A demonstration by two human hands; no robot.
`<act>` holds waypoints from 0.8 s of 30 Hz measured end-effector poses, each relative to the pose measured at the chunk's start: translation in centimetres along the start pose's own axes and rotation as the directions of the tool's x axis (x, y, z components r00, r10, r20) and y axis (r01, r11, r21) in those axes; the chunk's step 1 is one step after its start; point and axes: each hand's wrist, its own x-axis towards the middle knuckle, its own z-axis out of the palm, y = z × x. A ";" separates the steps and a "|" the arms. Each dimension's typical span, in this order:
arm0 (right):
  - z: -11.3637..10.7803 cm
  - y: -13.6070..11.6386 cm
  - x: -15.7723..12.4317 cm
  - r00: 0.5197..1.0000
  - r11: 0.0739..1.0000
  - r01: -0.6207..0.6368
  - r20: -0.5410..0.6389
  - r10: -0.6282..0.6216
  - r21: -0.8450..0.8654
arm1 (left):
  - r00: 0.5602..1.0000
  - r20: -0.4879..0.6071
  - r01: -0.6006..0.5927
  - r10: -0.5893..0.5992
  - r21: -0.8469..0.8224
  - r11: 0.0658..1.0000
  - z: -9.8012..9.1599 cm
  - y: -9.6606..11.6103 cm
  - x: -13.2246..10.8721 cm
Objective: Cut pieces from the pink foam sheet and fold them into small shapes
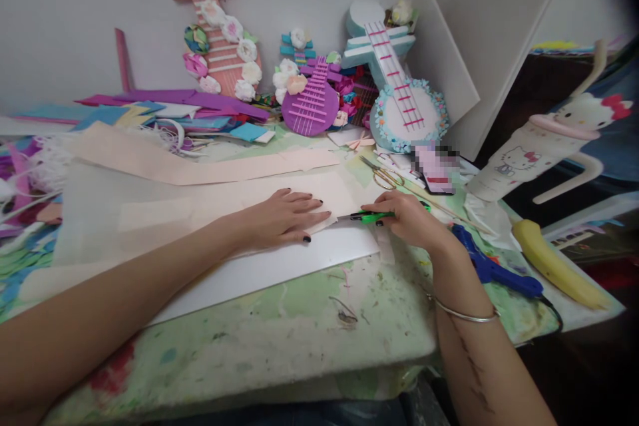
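My left hand (279, 219) lies flat on a sheet of cream paper (329, 190), fingers stretched out and spread a little. Under that paper a white board (279, 273) sticks out toward me. In my right hand (412, 216) is a green and black utility knife (370, 216), gripped with the fingers closed. Its thin blade points left and meets the paper's edge beside my left fingertips. A long pale peach strip (249, 170) lies beyond my left hand.
Gold-handled scissors (387, 176), a blue glue gun (494, 273), a banana (559, 266) and a tilted tumbler (534, 153) lie or stand to the right. Decorated lute-shaped crafts (309, 103) lean on the back wall. Coloured sheets (174, 103) and scraps pile up at the left.
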 end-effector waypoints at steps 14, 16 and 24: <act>0.8 -1.0 0.5 0.998 0.998 0.064 0.012 -0.064 0.016 | 1.000 0.018 0.009 -0.009 0.004 1.000 0.0 0.0 0.0; 0.9 -1.0 0.5 0.997 0.997 0.078 0.008 -0.078 0.026 | 1.000 0.016 0.008 -0.008 0.005 1.000 0.0 0.0 0.0; 0.9 -1.0 0.5 0.997 0.996 0.074 0.007 -0.075 0.049 | 1.000 0.027 0.007 -0.007 0.011 1.000 0.0 0.0 0.0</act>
